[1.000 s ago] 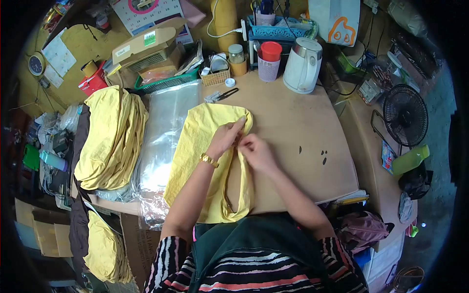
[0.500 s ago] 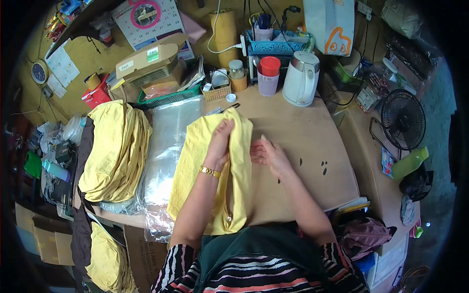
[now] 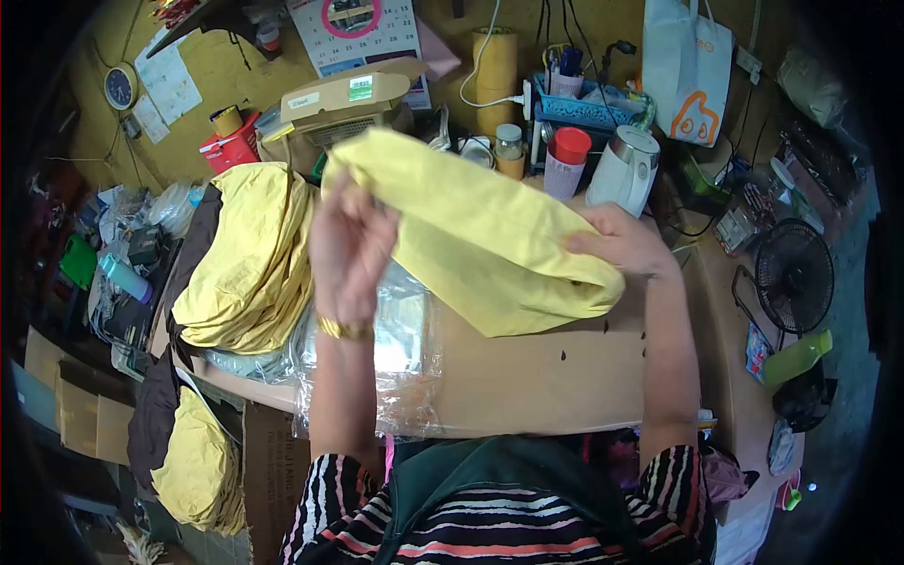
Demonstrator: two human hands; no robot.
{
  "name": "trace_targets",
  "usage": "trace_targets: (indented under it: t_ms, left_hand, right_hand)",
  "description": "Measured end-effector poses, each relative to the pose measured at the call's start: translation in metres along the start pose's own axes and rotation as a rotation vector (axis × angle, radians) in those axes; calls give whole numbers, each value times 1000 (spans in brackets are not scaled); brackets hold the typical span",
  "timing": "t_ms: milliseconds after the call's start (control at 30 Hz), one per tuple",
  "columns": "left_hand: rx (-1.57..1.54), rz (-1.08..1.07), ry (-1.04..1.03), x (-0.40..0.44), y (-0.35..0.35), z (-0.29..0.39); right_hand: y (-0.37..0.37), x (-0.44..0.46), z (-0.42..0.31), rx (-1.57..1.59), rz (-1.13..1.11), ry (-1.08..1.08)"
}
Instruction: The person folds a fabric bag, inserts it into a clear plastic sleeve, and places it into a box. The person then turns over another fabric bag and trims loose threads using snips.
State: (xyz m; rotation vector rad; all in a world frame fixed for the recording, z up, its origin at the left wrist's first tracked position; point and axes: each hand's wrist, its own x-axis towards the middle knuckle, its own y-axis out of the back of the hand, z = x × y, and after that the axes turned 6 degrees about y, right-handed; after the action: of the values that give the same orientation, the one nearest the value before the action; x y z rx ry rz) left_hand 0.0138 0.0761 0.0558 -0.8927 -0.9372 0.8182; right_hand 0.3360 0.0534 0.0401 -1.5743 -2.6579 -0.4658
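A folded yellow cloth (image 3: 480,226) is stretched between my two hands above the work table. My left hand (image 3: 353,250), with a gold watch on the wrist, is closed at the cloth's left end; motion blurs its fingers a little. At the cloth's right end, my right hand (image 3: 621,243) grips the fabric, thumb on top and the other fingers partly hidden. The right end hangs in a rounded fold, and a lower corner points down toward the table. Beneath the cloth, clear plastic bags (image 3: 395,348) lie on the tabletop.
A tall stack of yellow cloths (image 3: 247,264) stands at the left, with another yellow bundle (image 3: 196,461) below it. Along the back are a cardboard box (image 3: 348,94), a jar (image 3: 508,141), a red-lidded cup (image 3: 569,151) and a kettle (image 3: 623,169). A black fan (image 3: 794,273) stands right.
The yellow cloth has been lifted off the table and turned from upright to lying across. My right hand, empty before, now grips its right end. My left hand has moved left. The view has shifted.
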Motion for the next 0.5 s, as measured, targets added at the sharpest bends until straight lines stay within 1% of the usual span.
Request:
trace_targets:
  t_ms: [67, 100, 133, 167, 200, 233, 300, 367, 433, 500]
  left_hand:
    - [177, 124, -2, -29, 19, -28]
    - [264, 186, 4, -43, 29, -42]
    - [340, 246, -51, -53, 25, -62]
    - [357, 296, 7, -59, 35, -75]
    - [412, 282, 7, -65, 38, -88]
    - [443, 284, -3, -69, 29, -100]
    - [462, 313, 29, -74, 32, -119]
    - [447, 294, -4, -75, 19, -132]
    - [430, 270, -37, -76, 17, -132]
    - [319, 196, 48, -75, 30, -123]
  right_hand:
    - [17, -13, 3, -403, -33, -195]
    - [10, -14, 0, -408, -37, -189]
    - [-4, -19, -6, -615, 127, -59]
    - [-21, -25, -13, -816, 293, 73]
    - [-46, -21, -23, -655, 408, 104]
    - [-65, -15, -30, -663, 400, 108]
    - [-95, -5, -40, -1081, 550, 473]
    - [-109, 6, -42, -1080, 504, 497]
    - [-112, 14, -39, -1084, 459, 520]
    - [-112, 22, -36, -1110, 414, 508]
